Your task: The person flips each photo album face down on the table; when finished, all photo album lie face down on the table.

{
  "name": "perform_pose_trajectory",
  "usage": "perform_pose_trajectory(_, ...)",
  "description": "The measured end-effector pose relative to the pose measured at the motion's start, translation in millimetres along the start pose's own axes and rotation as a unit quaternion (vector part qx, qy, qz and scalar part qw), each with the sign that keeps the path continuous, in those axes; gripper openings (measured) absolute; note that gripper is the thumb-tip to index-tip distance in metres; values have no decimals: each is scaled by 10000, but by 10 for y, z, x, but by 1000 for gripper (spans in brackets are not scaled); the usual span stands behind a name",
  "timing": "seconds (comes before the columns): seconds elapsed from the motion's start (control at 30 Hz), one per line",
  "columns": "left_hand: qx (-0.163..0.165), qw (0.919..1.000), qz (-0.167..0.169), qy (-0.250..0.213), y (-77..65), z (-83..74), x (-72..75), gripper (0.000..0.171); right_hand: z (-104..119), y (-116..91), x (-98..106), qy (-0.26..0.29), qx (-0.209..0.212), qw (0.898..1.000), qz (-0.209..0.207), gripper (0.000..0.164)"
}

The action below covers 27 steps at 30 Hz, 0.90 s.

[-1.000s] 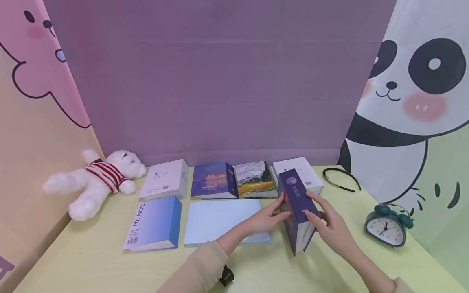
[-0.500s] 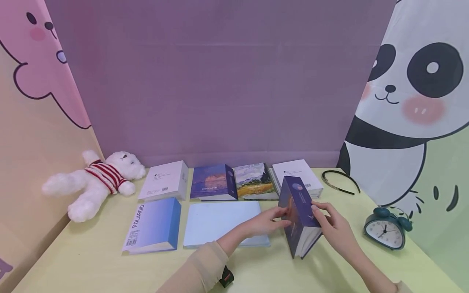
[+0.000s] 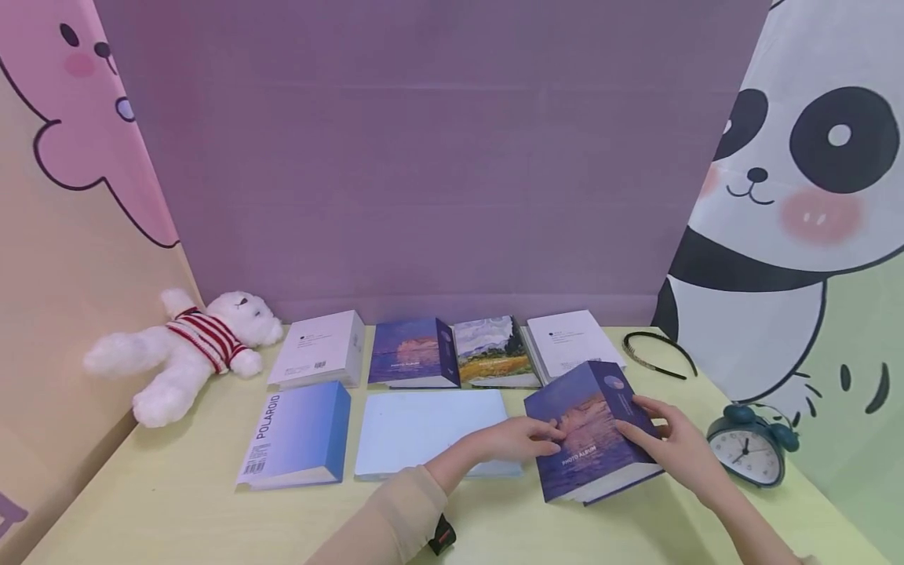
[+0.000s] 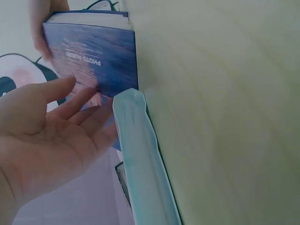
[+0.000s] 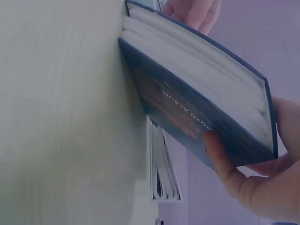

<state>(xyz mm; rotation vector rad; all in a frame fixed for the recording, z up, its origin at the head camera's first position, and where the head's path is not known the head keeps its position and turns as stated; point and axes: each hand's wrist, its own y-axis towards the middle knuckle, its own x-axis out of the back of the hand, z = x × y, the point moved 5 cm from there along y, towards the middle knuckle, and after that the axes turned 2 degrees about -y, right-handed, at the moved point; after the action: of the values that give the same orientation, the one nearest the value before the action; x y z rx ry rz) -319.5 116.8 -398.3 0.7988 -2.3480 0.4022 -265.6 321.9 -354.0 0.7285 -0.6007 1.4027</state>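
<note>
A thick purple-blue photo album (image 3: 575, 447), its front cover showing a pink cliff over water, leans at a slant on the right of the table. My right hand (image 3: 681, 447) grips it at the spine; in the right wrist view the thumb of that right hand (image 5: 262, 187) lies along one cover while fingers reach round the other. My left hand (image 3: 519, 439) has its fingers extended at the front cover, fingertips touching or very close to it. The left wrist view shows this left hand (image 4: 61, 131) with loosely straight fingers beside the light blue flat book (image 4: 140, 159).
A blue POLAROID album (image 3: 304, 431) lies left. Behind are a white album (image 3: 318, 349), another purple photo album (image 3: 410, 349), a landscape-cover album (image 3: 494, 349) and a second white album (image 3: 572, 337). A teddy bear (image 3: 205, 341), a headband (image 3: 660, 353) and an alarm clock (image 3: 750, 447) flank them.
The photo album has gone from standing spine-up to tilting over to the right, its front cover turning upward. My right hand has moved right with it; my left hand keeps its fingers by the cover.
</note>
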Motion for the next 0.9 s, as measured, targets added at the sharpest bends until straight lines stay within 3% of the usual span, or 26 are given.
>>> perform_pose_trajectory(0.17, 123, 9988, 151, 450, 14, -32, -53, 39, -131, 72, 1, -259, 51, 9991, 330, 77)
perform_pose_trajectory(0.33, 219, 9966, 398, 692, 39, -31, -83, 41, -250, 119, 11, -597, -154, 9958, 681, 78)
perform_pose_trajectory(0.73, 497, 9940, 573, 788, 76, 9, -102, 44, -450, 253, -76, -719, -469, 9895, 1161, 78)
perform_pose_trajectory(0.9, 381, 9928, 607, 959, 88, 6, -108, 43, -543, 301, -104, -860, -573, 9860, 1310, 76)
